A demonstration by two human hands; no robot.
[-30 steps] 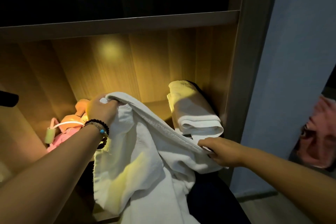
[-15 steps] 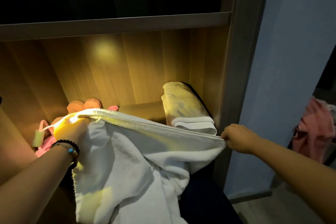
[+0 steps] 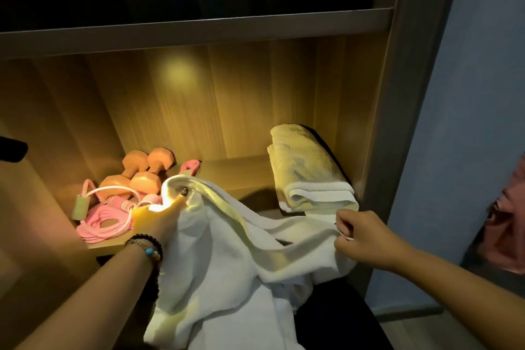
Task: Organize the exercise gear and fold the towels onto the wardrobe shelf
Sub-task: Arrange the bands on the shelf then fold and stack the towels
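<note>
towel point(image 3: 227, 258) long axis left-right | left hand point(image 3: 154, 221), right hand point(image 3: 359, 233) fingers grip its ends

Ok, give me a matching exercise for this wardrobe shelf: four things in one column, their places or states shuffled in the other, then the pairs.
Things:
1. dumbbells
2. folded towel
3. loose towel
4. jump rope

Places or states:
A. held between the left hand and right hand
B. far right of the shelf, by the side panel
C. coiled at the shelf's front left
D. left of the shelf, behind the pink coil

Pairs: 1-D, 2-B, 3-A, 4-C
</note>
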